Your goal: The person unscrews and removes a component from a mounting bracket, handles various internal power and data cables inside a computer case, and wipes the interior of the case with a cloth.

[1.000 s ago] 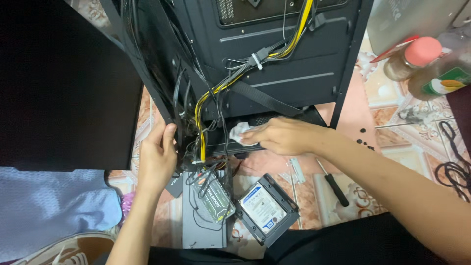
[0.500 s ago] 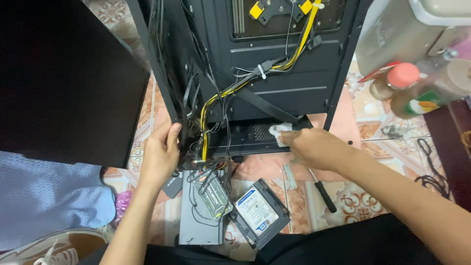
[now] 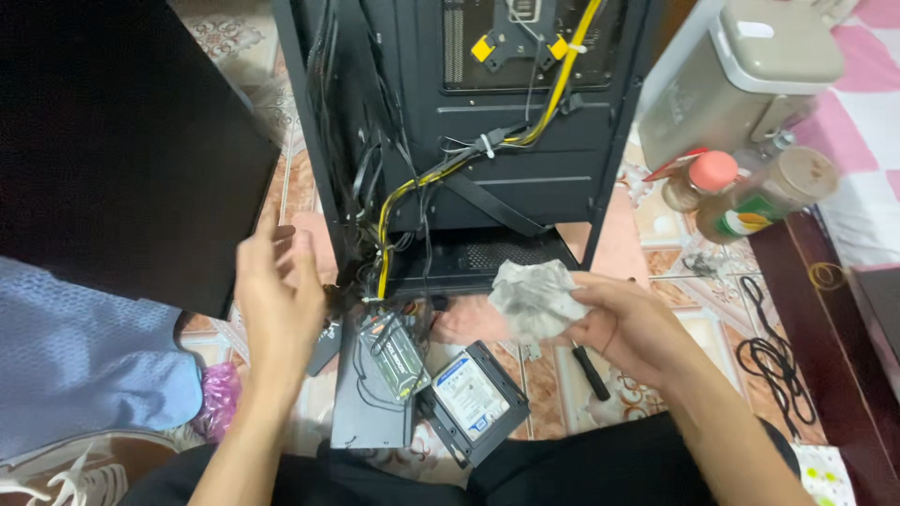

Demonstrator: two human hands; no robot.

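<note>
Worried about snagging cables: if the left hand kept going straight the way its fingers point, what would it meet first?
Probably the bundle of black cables hanging at the near edge of the computer case. The left hand, open and empty, points up towards it; depth is unclear.

Both bare forearms reach up from the bottom edge, angled toward each other. The left hand (image 3: 277, 295) is raised and empty, palm turned inward, fingers loosely spread and slightly curled, thumb apart from them. The right hand (image 3: 628, 328) lies lower and further right, palm up, fingers curled and closed in a grasp, wrist bent slightly inward.
</note>
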